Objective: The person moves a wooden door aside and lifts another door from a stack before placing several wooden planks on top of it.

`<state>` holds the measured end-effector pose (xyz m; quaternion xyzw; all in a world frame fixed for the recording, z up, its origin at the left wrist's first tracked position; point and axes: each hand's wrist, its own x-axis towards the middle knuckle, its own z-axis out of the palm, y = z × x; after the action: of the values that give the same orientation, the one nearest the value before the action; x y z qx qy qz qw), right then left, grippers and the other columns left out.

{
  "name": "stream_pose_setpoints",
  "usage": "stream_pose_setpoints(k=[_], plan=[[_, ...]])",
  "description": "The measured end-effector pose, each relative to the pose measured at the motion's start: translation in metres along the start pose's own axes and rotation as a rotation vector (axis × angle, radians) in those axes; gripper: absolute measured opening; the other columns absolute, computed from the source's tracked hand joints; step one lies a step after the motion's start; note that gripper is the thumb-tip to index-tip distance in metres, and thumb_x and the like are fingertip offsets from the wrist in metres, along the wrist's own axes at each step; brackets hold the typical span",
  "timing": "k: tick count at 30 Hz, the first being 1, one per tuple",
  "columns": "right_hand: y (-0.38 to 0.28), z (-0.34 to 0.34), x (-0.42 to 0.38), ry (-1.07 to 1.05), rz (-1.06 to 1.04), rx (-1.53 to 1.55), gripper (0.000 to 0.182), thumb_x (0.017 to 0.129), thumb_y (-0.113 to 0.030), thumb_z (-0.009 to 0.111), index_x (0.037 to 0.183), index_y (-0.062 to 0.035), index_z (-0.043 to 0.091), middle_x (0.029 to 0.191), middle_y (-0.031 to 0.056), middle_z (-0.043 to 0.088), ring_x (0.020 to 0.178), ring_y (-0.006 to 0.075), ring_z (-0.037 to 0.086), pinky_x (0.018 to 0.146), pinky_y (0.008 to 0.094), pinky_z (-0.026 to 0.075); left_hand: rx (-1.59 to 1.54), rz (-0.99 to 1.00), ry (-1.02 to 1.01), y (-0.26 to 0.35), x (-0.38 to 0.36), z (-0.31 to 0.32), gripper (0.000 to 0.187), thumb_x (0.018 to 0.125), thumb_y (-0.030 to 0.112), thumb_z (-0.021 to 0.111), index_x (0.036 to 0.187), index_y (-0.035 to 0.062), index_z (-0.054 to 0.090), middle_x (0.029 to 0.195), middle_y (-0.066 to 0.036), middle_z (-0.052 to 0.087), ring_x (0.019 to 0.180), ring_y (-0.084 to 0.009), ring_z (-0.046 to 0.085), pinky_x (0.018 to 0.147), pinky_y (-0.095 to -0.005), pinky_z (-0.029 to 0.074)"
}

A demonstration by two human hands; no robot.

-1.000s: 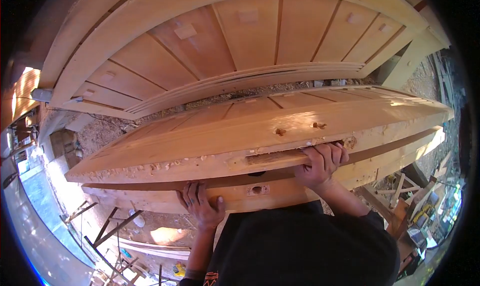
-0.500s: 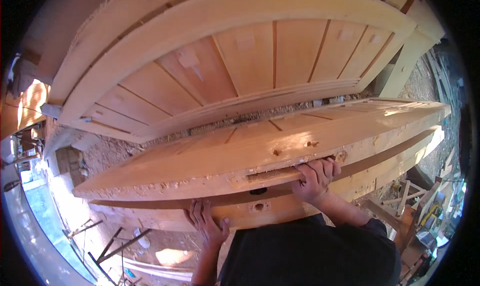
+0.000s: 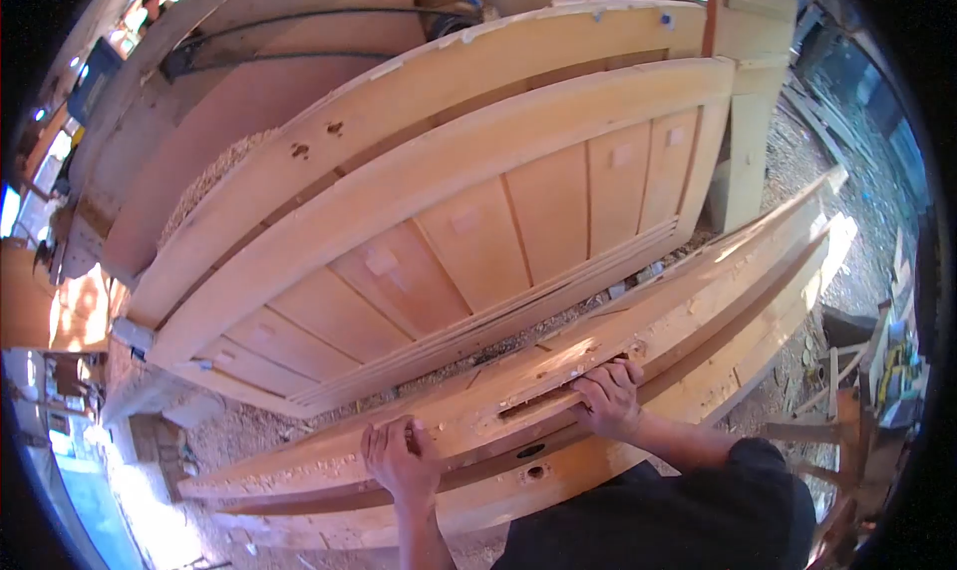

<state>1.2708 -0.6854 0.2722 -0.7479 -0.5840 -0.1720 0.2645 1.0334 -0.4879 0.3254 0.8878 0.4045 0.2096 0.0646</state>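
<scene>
A pale wooden door panel (image 3: 474, 407) stands on edge before me, a long slot cut into its rough, chip-strewn edge. My right hand (image 3: 608, 398) has its fingers curled over that edge at the slot's right end. Farther left, my left hand (image 3: 402, 458) grips the same edge with bent fingers; its palm side is hidden. Between this panel and my body is a second wooden panel (image 3: 583, 473), with a round hole in its edge and a dark gap separating the two.
A large arched door panel (image 3: 429, 226) with vertical boards leans beyond the held one. Wood shavings (image 3: 224, 435) cover the ground. Scrap wood (image 3: 842, 376) and a cluttered workbench area lie at the right. A dark cable (image 3: 299, 16) runs across the back.
My left hand has moved from the nearer panel's edge up onto the farther panel's edge. That panel now stands more upright, showing less of its face. The view has turned and lifted.
</scene>
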Motion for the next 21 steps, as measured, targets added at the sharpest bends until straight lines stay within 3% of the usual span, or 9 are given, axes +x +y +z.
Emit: stream_pose_setpoints(k=[1, 5, 8, 13, 17, 20, 21], plan=[[0.002, 0.000, 0.000, 0.002, -0.006, 0.001, 0.028, 0.067, -0.021, 0.069, 0.093, -0.0152, 0.064, 0.093, -0.0005, 0.061, 0.092, 0.0206, 0.055, 0.091, 0.0382, 0.034, -0.029, -0.011, 0.138, 0.003, 0.002, 0.005, 0.014, 0.079, 0.011, 0.064, 0.092, 0.0053, 0.067, 0.071, -0.008, 0.064, 0.073, -0.0308, 0.062, 0.092, -0.0455, 0.046], [0.004, 0.004, -0.004, 0.063, -0.033, -0.039, 0.031, 0.064, -0.025, 0.070, 0.093, -0.0152, 0.064, 0.095, 0.0006, 0.062, 0.088, 0.0201, 0.056, 0.087, 0.0382, 0.037, -0.056, -0.014, 0.187, -0.001, -0.001, 0.008, 0.014, 0.077, 0.013, 0.064, 0.089, 0.0053, 0.067, 0.074, -0.011, 0.065, 0.075, -0.0326, 0.063, 0.076, -0.0456, 0.048], [0.002, -0.003, 0.001, 0.064, -0.043, -0.060, 0.035, 0.061, -0.026, 0.072, 0.093, -0.0147, 0.064, 0.095, 0.0003, 0.062, 0.089, 0.0194, 0.056, 0.086, 0.0372, 0.038, -0.037, -0.013, 0.166, -0.005, -0.006, 0.009, 0.014, 0.078, 0.014, 0.064, 0.089, 0.0047, 0.067, 0.076, -0.013, 0.066, 0.075, -0.0333, 0.063, 0.076, -0.0455, 0.048], [0.002, 0.000, 0.000, 0.101, -0.041, 0.003, 0.032, 0.068, -0.031, 0.077, 0.092, -0.0153, 0.063, 0.093, -0.0017, 0.060, 0.087, 0.0163, 0.055, 0.085, 0.0338, 0.038, -0.036, -0.015, 0.181, -0.006, -0.007, 0.013, 0.013, 0.080, 0.014, 0.064, 0.088, 0.0047, 0.067, 0.078, -0.013, 0.067, 0.075, -0.0335, 0.063, 0.078, -0.0457, 0.048], [0.006, 0.007, -0.007, 0.118, -0.064, -0.021, 0.025, 0.072, -0.027, 0.069, 0.094, -0.0169, 0.064, 0.093, -0.0042, 0.060, 0.090, 0.0134, 0.054, 0.086, 0.0320, 0.038, -0.013, -0.027, 0.212, -0.018, -0.014, 0.027, 0.009, 0.081, 0.012, 0.062, 0.086, 0.0056, 0.066, 0.077, -0.011, 0.068, 0.075, -0.0326, 0.064, 0.080, -0.0447, 0.048], [0.007, 0.004, -0.007, 0.126, -0.084, -0.015, 0.024, 0.074, -0.024, 0.064, 0.097, -0.0161, 0.064, 0.095, -0.0046, 0.060, 0.091, 0.0130, 0.055, 0.086, 0.0315, 0.039, 0.004, -0.102, 0.196, -0.006, -0.014, 0.023, 0.017, 0.086, 0.018, 0.060, 0.090, 0.0033, 0.067, 0.077, -0.016, 0.065, 0.077, -0.0369, 0.061, 0.072, -0.0461, 0.046], [0.008, 0.004, -0.008, 0.131, -0.077, 0.019, 0.025, 0.076, -0.021, 0.061, 0.100, -0.0153, 0.065, 0.099, -0.0036, 0.060, 0.094, 0.0133, 0.055, 0.089, 0.0319, 0.039, -0.077, -0.139, 0.090, -0.009, -0.012, 0.019, 0.019, 0.087, 0.020, 0.058, 0.090, 0.0032, 0.067, 0.078, -0.017, 0.064, 0.074, -0.0384, 0.059, 0.071, -0.0467, 0.046]])
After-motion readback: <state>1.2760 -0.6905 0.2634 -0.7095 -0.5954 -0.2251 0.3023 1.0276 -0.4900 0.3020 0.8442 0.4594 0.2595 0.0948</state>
